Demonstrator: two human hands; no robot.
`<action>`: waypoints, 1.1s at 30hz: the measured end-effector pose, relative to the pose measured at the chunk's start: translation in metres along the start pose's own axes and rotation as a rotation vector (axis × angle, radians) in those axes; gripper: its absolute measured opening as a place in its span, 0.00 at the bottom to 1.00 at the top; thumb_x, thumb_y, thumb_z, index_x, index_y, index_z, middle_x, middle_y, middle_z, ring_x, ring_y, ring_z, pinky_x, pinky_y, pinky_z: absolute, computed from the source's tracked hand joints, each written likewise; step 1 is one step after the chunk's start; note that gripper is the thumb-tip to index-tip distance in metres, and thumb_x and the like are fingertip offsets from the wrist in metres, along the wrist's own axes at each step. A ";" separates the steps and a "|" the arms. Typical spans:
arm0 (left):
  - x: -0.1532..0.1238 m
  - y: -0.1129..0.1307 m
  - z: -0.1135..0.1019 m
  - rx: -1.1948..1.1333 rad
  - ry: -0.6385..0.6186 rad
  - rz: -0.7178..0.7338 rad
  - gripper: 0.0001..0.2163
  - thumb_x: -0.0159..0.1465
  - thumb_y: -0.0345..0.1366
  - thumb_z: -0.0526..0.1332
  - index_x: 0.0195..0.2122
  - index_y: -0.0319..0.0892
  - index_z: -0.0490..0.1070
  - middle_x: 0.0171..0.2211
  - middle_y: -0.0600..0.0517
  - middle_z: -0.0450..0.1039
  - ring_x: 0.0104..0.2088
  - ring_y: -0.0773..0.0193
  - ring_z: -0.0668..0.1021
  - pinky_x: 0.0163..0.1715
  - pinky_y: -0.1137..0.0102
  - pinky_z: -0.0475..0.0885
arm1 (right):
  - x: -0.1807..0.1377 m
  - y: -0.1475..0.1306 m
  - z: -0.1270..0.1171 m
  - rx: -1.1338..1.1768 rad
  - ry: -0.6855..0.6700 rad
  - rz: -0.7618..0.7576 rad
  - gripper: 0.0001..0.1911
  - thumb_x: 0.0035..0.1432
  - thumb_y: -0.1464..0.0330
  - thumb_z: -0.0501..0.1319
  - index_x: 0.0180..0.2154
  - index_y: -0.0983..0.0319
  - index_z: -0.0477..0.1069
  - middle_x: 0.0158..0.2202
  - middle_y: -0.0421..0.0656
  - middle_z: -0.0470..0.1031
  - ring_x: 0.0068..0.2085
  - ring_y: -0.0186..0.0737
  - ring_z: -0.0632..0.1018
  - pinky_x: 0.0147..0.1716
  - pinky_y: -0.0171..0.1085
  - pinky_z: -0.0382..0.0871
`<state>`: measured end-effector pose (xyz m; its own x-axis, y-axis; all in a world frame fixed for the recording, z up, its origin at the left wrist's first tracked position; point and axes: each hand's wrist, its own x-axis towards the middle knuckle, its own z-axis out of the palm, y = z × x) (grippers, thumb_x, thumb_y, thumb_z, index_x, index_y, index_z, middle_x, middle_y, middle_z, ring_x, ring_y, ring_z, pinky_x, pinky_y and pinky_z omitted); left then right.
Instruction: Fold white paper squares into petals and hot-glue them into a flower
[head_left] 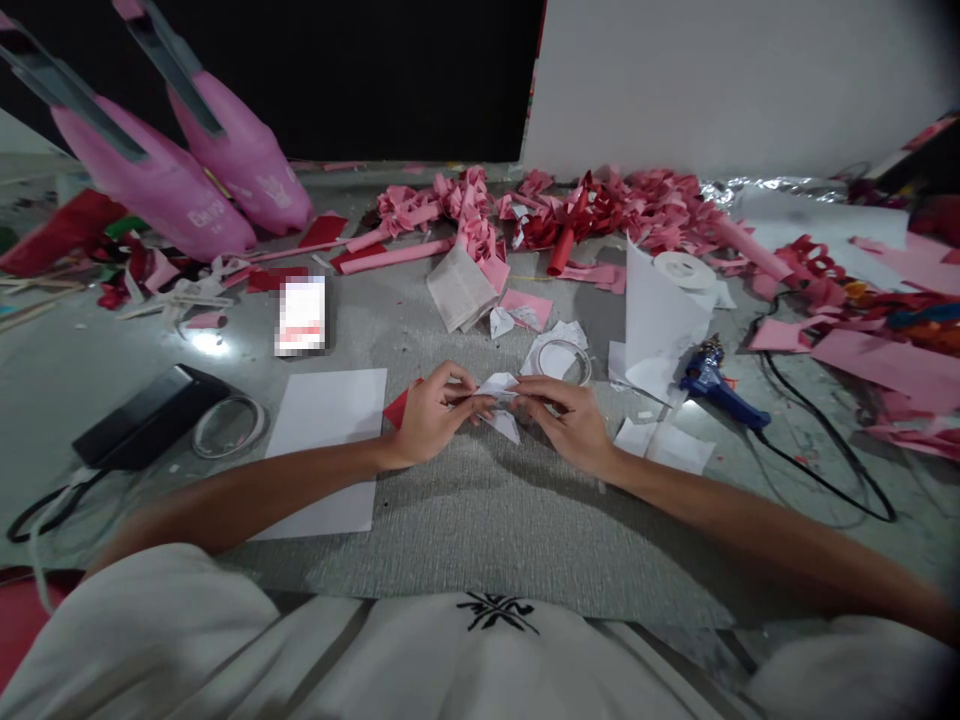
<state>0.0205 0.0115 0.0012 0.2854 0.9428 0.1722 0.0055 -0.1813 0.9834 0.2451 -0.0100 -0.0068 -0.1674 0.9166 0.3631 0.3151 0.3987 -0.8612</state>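
Between my two hands is a small folded piece of white paper (501, 424), held above the middle of the table. My left hand (435, 415) pinches its left side between thumb and fingers. On the other side my right hand (566, 418) grips the paper the same way. A lower flap of it hangs out beneath the fingertips. Part of the fold is hidden by the fingers. A red paper piece (397, 405) lies just behind my left wrist, and a white sheet (330, 410) lies partly under my left forearm.
Right of my hands lie a blue glue gun (724, 395) with its black cord and a standing white sheet (660, 320). A tape ring (564, 362) rests beyond my fingers. A black box-shaped device (154, 415) sits at left. Pink paper scraps (480, 215) and pink bottles (240, 150) line the back.
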 end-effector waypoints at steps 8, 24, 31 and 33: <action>0.000 -0.001 0.000 0.029 -0.037 0.037 0.16 0.64 0.48 0.71 0.36 0.42 0.70 0.28 0.51 0.82 0.27 0.61 0.86 0.24 0.75 0.80 | -0.002 0.003 0.001 0.006 -0.017 0.034 0.10 0.67 0.62 0.64 0.46 0.55 0.81 0.43 0.44 0.84 0.40 0.41 0.85 0.42 0.40 0.82; 0.000 -0.001 -0.001 0.128 -0.023 0.065 0.14 0.66 0.45 0.69 0.47 0.42 0.76 0.35 0.50 0.85 0.30 0.62 0.86 0.25 0.75 0.81 | -0.001 -0.002 0.000 0.032 -0.016 0.020 0.10 0.67 0.61 0.64 0.45 0.55 0.82 0.39 0.44 0.84 0.34 0.39 0.84 0.37 0.40 0.81; 0.000 -0.006 -0.001 0.132 -0.037 0.058 0.13 0.66 0.45 0.69 0.45 0.42 0.77 0.34 0.50 0.84 0.29 0.62 0.86 0.24 0.76 0.80 | -0.003 -0.004 0.002 0.122 0.008 0.084 0.13 0.65 0.62 0.67 0.51 0.54 0.79 0.42 0.42 0.84 0.31 0.36 0.84 0.35 0.37 0.81; 0.000 -0.005 -0.001 0.133 -0.032 0.060 0.13 0.66 0.46 0.69 0.45 0.42 0.77 0.33 0.50 0.84 0.29 0.62 0.86 0.24 0.76 0.80 | -0.004 -0.003 0.003 0.149 0.006 0.093 0.15 0.65 0.61 0.67 0.52 0.53 0.78 0.43 0.42 0.84 0.32 0.37 0.84 0.35 0.38 0.82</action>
<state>0.0196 0.0123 -0.0034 0.3194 0.9200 0.2270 0.1138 -0.2750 0.9547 0.2422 -0.0147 -0.0061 -0.1387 0.9495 0.2814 0.1865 0.3041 -0.9342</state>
